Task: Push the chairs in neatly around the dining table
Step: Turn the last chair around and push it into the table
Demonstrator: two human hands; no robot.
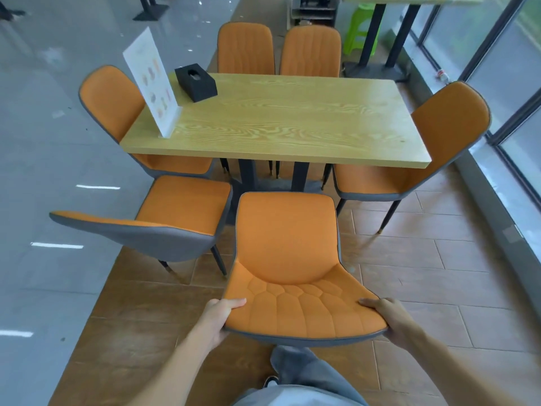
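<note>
Head view, forward and down

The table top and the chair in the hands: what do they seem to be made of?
Table top: pale wood or wood-look laminate, matte, with wavy grain lines. Held chair: orange leather-like upholstery with stitched panels, grey piping and grey back; real or faux cannot be told.

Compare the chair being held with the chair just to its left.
The held chair faces the table squarely; the left chair sits angled, its back turned outward. Both hands, left hand and right hand, grip the held chair's back; nothing touches the left chair. Both are orange with grey backs, not yet pushed in.
</note>
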